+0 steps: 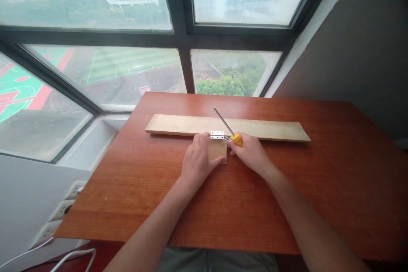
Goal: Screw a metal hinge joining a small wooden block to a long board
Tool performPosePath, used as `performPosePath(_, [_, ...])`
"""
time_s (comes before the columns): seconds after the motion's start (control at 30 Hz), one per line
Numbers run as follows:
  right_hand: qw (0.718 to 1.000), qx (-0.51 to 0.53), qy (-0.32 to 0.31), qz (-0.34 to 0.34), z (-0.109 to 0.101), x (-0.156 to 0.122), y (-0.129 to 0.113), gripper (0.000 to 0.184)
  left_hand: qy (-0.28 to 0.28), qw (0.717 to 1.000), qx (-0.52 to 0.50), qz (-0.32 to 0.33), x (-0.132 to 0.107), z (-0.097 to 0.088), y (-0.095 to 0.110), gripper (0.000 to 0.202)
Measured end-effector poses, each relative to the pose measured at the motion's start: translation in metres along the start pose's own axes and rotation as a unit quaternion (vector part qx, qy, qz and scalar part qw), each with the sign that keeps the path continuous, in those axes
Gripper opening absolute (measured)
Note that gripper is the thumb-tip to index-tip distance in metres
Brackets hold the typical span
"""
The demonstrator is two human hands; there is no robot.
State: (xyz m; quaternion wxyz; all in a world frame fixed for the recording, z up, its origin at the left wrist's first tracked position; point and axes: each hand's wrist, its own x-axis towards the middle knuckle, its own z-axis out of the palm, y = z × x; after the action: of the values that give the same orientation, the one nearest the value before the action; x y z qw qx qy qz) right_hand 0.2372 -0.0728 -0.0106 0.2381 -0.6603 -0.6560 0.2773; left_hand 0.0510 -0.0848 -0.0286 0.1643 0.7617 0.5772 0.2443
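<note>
My left hand (196, 156) is closed around the left side of a small wooden block (217, 149), its thumb lying along the near edge. A silvery metal hinge (217, 134) with several holes sits at the far edge of that block, beside a long pale wooden board (178, 125). In my right hand (251, 153) is a screwdriver (236, 139) with a yellow handle; its shaft points up and away to the left, over the board. The right fingertips are close to the hinge's right end, where a small metal piece shows that I cannot make out clearly.
The board lies crosswise on a reddish-brown wooden table (137, 195). Large dark-framed windows (185, 40) rise behind the table, and a grey wall stands at right. Below the table's left edge are power sockets (62, 210) and a white cable (75, 253).
</note>
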Motion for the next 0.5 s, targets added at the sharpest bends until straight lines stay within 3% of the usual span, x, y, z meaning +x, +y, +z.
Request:
performPosePath(0.17, [0.997,0.07,-0.031,0.028,-0.002,0.0,0.0,0.014,0.001,0.997,-0.075,-0.017,-0.001,-0.001,-0.002,0.07])
performPosePath(0.3, [0.99,0.122,-0.051,0.046,0.001,0.002,0.003,0.015,-0.007,0.977,-0.201,-0.073,-0.001,-0.003,-0.009,0.065])
performPosePath(0.4, [0.984,0.155,-0.071,0.06,0.003,0.003,0.004,0.016,-0.036,0.933,-0.335,-0.129,-0.001,-0.006,-0.012,0.067])
performPosePath(0.5, [0.979,0.174,-0.079,0.069,0.004,0.002,0.004,0.016,-0.062,0.865,-0.464,-0.183,-0.001,-0.01,-0.009,0.075])
